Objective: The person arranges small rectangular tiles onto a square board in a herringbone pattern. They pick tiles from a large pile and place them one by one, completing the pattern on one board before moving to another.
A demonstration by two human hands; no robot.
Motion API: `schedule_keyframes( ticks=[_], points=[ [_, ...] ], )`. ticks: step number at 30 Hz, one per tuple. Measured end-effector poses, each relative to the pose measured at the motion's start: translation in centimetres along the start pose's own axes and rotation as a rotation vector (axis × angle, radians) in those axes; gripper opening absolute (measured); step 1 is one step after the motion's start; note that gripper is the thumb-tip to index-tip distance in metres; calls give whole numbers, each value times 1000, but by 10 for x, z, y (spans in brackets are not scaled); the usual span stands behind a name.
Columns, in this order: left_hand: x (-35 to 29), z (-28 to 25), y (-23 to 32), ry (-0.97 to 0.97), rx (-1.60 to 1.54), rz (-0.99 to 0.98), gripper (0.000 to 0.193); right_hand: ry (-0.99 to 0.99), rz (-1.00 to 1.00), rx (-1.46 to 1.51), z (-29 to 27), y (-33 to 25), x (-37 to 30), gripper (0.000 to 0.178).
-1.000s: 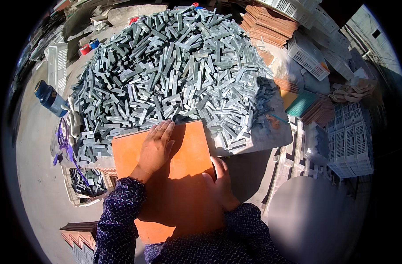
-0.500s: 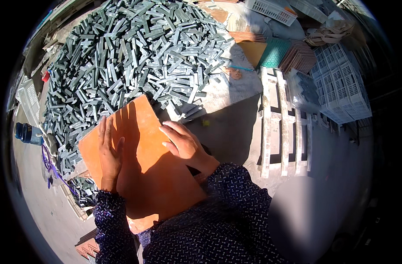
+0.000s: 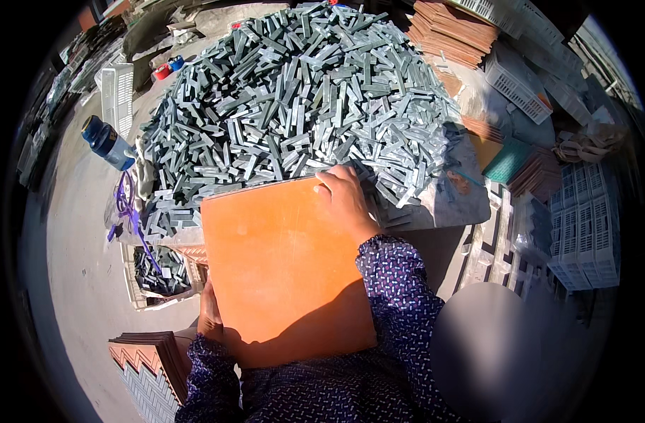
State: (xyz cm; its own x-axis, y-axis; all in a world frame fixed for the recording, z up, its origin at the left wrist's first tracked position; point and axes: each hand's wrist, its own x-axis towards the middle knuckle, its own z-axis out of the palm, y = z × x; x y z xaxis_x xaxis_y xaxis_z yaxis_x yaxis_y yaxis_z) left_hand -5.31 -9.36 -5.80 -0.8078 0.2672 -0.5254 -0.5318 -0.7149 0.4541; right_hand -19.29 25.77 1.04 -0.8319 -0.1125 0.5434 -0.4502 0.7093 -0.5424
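Observation:
A flat, square orange board (image 3: pixel 287 261) is held in front of my body, its plain face toward me. Its far edge lies by the near side of a big heap of grey-green stone strips (image 3: pixel 294 106). My right hand (image 3: pixel 347 204) grips the far right corner, thumb on the face and fingers over the edge. At the left edge, my left hand (image 3: pixel 209 314) is closed around the board, its fingers partly hidden behind it. The board's underside is out of sight.
Left of the heap stand a blue bottle (image 3: pixel 107 144) and a purple strap (image 3: pixel 128 204). Below is a basket (image 3: pixel 130 275) of strips, near stacked boards with a zigzag pattern (image 3: pixel 149 377). At right are a wooden pallet (image 3: pixel 499 233) and stacked white crates (image 3: pixel 583 233).
The board has turned straighter to me. My left hand went from lying over its face to holding its left edge; my right hand moved to the far corner. The view has shifted left.

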Motion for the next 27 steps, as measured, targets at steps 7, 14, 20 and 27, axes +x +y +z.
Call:
schedule_keyframes(
  ticks=[7, 14, 20, 27],
  points=[
    [-2, -3, -15, 50, 365, 376, 49, 22, 50, -92, 2, -27, -18, 30],
    [-2, 29, 3, 29, 320, 456, 48, 2, 53, -121, -12, -23, -22, 41],
    [-47, 53, 6, 44, 939, 607, 63, -104, 262, 27, -29, -35, -81, 63],
    [-33, 48, -11, 111, 964, 579, 65, -96, 316, 79, -27, -33, -101, 59]
  ],
)
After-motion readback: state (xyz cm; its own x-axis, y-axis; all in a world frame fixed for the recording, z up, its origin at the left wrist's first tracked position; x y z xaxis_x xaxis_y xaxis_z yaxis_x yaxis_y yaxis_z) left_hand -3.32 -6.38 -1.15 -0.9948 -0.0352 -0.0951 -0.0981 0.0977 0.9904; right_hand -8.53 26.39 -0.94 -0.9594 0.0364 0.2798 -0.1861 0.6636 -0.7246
